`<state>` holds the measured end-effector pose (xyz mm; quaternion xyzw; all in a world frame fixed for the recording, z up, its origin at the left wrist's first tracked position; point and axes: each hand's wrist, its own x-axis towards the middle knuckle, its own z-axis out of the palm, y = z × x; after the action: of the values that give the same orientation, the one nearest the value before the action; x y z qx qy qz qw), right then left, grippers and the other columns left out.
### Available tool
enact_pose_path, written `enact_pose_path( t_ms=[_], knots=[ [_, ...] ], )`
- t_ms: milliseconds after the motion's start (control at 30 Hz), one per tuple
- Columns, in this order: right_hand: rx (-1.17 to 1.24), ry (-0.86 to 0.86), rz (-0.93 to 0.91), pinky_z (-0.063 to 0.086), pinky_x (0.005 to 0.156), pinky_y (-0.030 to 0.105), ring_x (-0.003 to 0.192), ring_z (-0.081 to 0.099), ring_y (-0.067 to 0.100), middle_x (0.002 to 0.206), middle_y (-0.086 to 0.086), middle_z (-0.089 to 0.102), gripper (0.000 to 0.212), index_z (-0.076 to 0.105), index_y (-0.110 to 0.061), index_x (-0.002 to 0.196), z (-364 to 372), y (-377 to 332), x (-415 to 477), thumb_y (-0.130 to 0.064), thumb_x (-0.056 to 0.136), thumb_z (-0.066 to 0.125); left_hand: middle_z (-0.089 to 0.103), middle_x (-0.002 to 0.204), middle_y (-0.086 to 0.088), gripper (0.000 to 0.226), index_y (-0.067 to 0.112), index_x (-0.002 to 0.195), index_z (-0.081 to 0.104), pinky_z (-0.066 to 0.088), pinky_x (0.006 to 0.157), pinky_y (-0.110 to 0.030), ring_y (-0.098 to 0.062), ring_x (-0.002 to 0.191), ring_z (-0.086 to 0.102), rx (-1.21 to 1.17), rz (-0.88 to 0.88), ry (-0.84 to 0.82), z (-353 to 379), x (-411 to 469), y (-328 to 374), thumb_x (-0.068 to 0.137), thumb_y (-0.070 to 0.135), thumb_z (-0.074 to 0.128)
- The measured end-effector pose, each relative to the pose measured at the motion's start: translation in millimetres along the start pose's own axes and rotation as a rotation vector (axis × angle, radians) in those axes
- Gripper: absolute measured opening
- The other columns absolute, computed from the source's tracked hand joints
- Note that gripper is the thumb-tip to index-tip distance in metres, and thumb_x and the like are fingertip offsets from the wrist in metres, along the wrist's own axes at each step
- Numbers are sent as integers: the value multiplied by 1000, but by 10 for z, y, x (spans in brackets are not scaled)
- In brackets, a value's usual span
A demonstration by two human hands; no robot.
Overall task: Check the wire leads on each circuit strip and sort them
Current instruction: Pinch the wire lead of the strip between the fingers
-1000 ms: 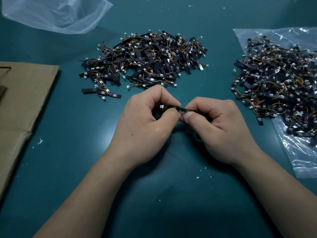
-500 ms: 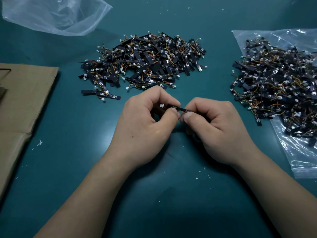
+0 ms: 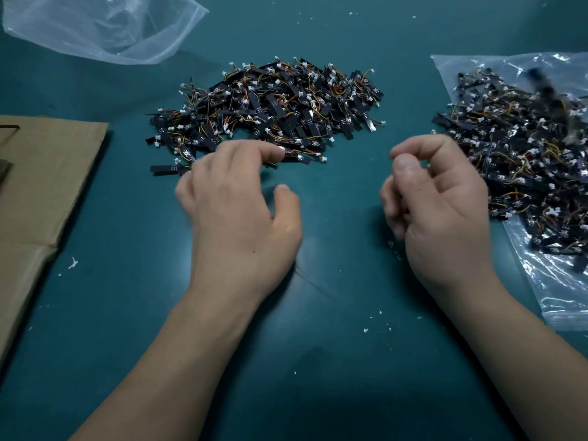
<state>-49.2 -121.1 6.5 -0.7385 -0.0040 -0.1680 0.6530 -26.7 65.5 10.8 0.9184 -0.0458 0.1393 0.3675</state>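
A heap of black circuit strips with orange wire leads and white plugs (image 3: pixel 273 106) lies at the centre back of the teal table. A second heap (image 3: pixel 525 154) lies on a clear plastic bag (image 3: pixel 556 288) at the right. A blurred dark strip (image 3: pixel 549 97) is in the air above the right heap. My left hand (image 3: pixel 235 211) reaches with spread fingers over the near edge of the centre heap, its forefinger tip at a strip there. My right hand (image 3: pixel 439 202) hovers beside the right heap, fingers loosely curled, holding nothing.
An empty clear plastic bag (image 3: pixel 105 27) lies at the back left. A flat piece of brown cardboard (image 3: pixel 41 186) covers the left edge. Small white specks are scattered on the teal mat (image 3: pixel 318 345) near my wrists.
Both hands let go of the strip they pinched together and moved apart. The strip now flies blurred over the right heap. My left hand moved up to the centre heap.
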Motion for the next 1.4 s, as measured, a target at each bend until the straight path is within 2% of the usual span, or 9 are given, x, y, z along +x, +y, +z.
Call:
enact_pose_path(
  t_ms=[100,200,400,500,633,800,1133,1267,1400],
  knots=[
    [-215,-114,-35,38,49,24,49,44,12,60,8,54,12,60,-26,90,15,47,-16,-25,102,56,51,132,4,43,18,130,54,27,114,-34,-25,130,38,55,20,-119,35,-18,-5,88,23,55],
    [-397,-213,-70,44,55,32,54,53,16,64,-4,59,13,62,-27,89,40,66,-46,-35,99,57,49,136,1,43,17,132,52,31,107,-31,-26,128,39,111,32,-134,40,-31,-17,90,23,57],
    [-390,-201,-78,44,56,32,56,54,18,65,-10,60,11,63,-28,88,33,67,-32,-29,99,60,60,125,0,37,11,116,65,53,93,-34,-14,120,55,-167,208,-18,54,-35,38,83,-4,55],
    [-398,-199,-69,46,55,37,55,54,21,63,-7,59,11,64,-28,88,34,69,-31,-32,98,60,66,119,-3,46,9,105,71,50,95,-34,-21,116,60,-186,341,43,50,-39,56,74,-16,49],
    [-410,-203,-50,48,56,40,56,55,23,64,-2,61,10,64,-29,89,27,65,-41,-34,97,61,67,117,8,43,21,108,70,39,98,-38,-26,114,56,25,237,43,-11,-10,23,75,3,49],
    [-484,-235,-37,51,60,43,58,59,21,65,-4,63,8,66,-27,91,38,63,-45,-34,95,63,63,112,12,43,30,118,64,30,94,-41,-23,110,50,243,38,-162,23,-6,14,79,36,47],
    [-540,-249,-31,49,59,36,57,58,17,67,-7,65,9,66,-29,89,36,57,-39,-37,93,64,56,114,14,10,35,100,66,33,89,-36,-22,109,44,199,161,-156,104,-22,-67,93,32,60],
    [-543,-241,-33,46,59,32,58,58,16,66,-8,65,9,66,-30,90,31,59,-29,-38,93,64,62,96,12,7,30,97,70,46,84,-46,-24,95,53,87,229,-141,120,8,-77,96,28,63],
    [-479,-245,-15,45,59,34,53,54,16,63,-5,63,11,64,-30,97,43,50,-24,-39,92,64,67,93,14,11,31,102,71,51,78,-45,-19,89,59,-34,284,-162,135,10,-85,96,28,63]
  ],
)
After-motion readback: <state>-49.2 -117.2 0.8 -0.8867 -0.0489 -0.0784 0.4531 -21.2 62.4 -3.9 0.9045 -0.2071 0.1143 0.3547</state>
